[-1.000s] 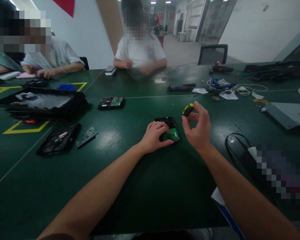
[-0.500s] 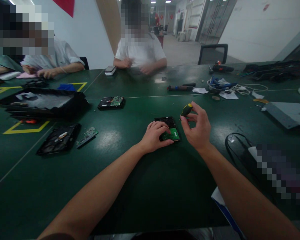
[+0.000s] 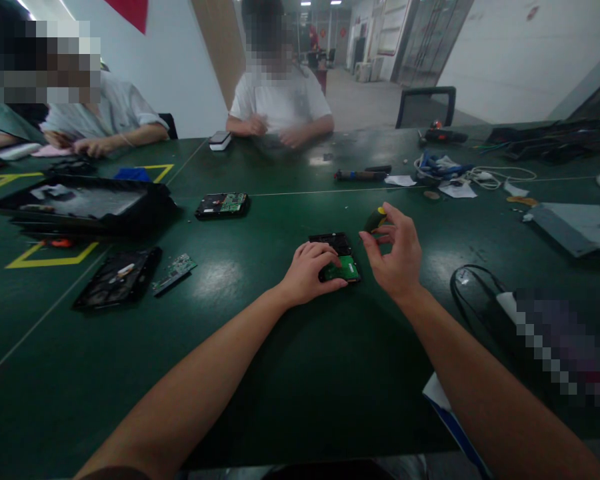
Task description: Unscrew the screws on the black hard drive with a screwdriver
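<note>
A small black hard drive (image 3: 339, 256) with a green circuit board facing up lies on the green table (image 3: 290, 373) in front of me. My left hand (image 3: 310, 270) rests on its left side, fingers curled over the board, holding it down. My right hand (image 3: 395, 257) hovers just right of the drive, its fingertips pinched round the yellow-and-black handle of a screwdriver (image 3: 375, 219) that stands over the drive's right edge. The screwdriver's tip is hidden behind my fingers.
Another hard drive (image 3: 223, 205) lies further left, an opened drive (image 3: 117, 277) and loose circuit board (image 3: 175, 272) nearer left, and a black tray (image 3: 80, 203) behind them. Tools, cables and paper (image 3: 450, 177) lie far right. A black cable (image 3: 473, 300) loops at right. Two people sit across the table.
My right hand has turned the screwdriver handle slightly between its fingers and dropped a little. My left hand and the drive have stayed put.
</note>
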